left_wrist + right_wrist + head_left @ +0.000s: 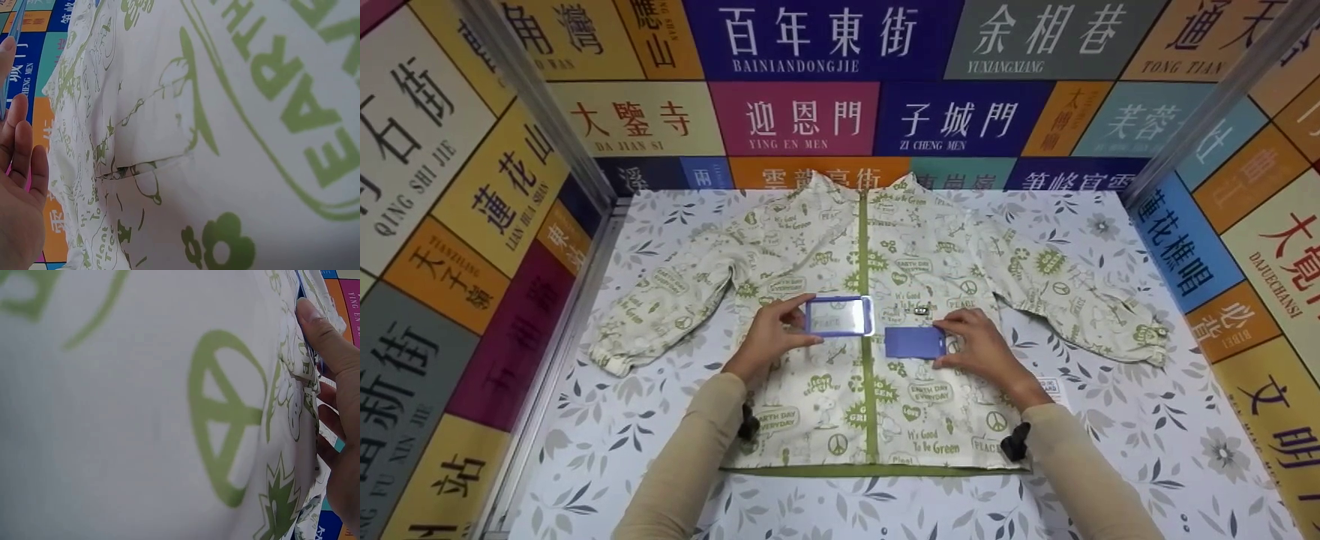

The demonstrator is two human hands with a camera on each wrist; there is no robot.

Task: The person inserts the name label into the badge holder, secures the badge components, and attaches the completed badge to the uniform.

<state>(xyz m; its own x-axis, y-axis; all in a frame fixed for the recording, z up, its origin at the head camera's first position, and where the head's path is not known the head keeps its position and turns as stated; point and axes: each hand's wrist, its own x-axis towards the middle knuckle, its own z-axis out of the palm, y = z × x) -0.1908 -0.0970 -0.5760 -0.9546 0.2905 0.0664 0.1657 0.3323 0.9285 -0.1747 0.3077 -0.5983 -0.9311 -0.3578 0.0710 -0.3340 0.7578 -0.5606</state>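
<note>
Over the middle of a white jacket with green print, my left hand pinches a blue-framed card holder with a clear window by its left end. My right hand pinches a flat blue rectangular piece by its right end. The two things are apart, on either side of the jacket's green zipper strip. In the left wrist view, the left hand appears at the left edge, mostly cut off. The right wrist view shows the right hand, with its thumb on a thin blue edge.
The jacket lies front up, sleeves spread, on a table covered in leaf print. A white tag lies by the right wrist. Panels with street names wall the back and both sides.
</note>
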